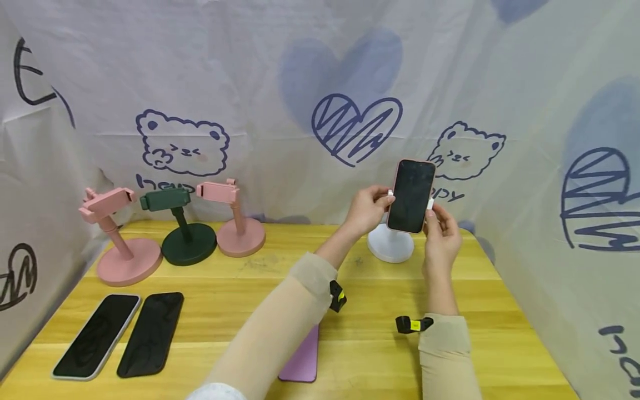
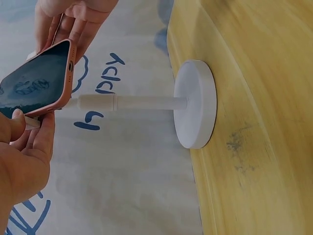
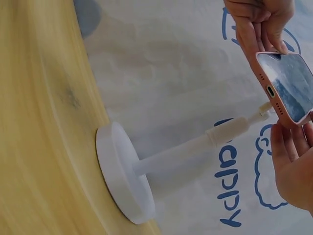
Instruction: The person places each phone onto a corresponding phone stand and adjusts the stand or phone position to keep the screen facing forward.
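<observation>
Nearest, at the lower left of the head view, two dark phones (image 1: 120, 335) lie flat on the counter (image 1: 380, 344). Farther in, right of centre, the left hand (image 1: 367, 210) and right hand (image 1: 442, 233) pinch the clamp ends either side of an upright pink-cased phone (image 1: 411, 195), long axis vertical, atop the white stand (image 1: 390, 246). Three empty stands (image 1: 175, 228) wait at left.

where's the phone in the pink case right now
In the head view the phone in the pink case stands upright at the table's far right, on the white stand, between the left hand and right hand.
</observation>
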`<state>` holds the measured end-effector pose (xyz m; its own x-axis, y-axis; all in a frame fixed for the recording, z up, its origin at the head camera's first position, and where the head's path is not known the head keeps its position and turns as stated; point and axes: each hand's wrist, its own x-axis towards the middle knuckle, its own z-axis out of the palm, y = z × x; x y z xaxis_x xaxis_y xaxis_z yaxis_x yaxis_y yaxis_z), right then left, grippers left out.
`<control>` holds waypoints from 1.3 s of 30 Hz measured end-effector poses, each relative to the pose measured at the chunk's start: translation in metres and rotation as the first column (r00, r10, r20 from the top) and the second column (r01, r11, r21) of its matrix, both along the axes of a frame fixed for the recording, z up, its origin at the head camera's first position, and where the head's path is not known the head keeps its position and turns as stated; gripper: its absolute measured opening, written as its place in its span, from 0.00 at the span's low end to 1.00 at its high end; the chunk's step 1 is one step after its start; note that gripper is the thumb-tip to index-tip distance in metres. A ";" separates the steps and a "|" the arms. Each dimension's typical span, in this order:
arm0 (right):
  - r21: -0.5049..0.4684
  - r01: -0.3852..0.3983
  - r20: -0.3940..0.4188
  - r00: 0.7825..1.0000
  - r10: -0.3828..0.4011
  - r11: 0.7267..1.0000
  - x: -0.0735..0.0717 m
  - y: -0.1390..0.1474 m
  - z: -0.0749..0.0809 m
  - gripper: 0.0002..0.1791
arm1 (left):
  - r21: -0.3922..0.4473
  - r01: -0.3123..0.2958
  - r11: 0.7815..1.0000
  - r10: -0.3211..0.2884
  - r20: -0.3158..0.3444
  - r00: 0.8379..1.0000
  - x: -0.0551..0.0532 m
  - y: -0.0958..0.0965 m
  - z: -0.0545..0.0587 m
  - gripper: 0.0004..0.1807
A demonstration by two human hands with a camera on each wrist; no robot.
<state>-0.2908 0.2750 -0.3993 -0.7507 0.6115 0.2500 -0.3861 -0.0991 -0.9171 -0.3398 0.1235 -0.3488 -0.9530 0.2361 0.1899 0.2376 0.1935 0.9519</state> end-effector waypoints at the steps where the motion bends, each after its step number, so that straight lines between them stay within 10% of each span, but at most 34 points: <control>1: -0.002 -0.003 0.000 1.000 0.003 1.000 0.000 0.001 0.000 0.21 | 0.001 -0.002 1.000 0.002 0.001 1.000 0.001 0.000 0.000 0.18; 15: -0.096 -0.054 -0.063 0.997 0.048 0.994 -0.007 0.003 0.010 0.18 | -0.053 -0.066 0.996 0.059 -0.125 0.990 0.006 -0.022 0.003 0.22; 32: -0.164 -0.049 -0.115 0.993 0.030 0.985 -0.008 0.006 0.007 0.07 | 0.076 -0.290 0.954 0.299 -0.204 0.932 0.007 -0.152 -0.042 0.23; 39: -0.174 -0.061 -0.116 0.992 0.041 0.983 -0.006 0.006 0.005 0.07 | 0.156 -0.461 0.873 0.484 -0.171 0.858 0.007 -0.193 -0.062 0.20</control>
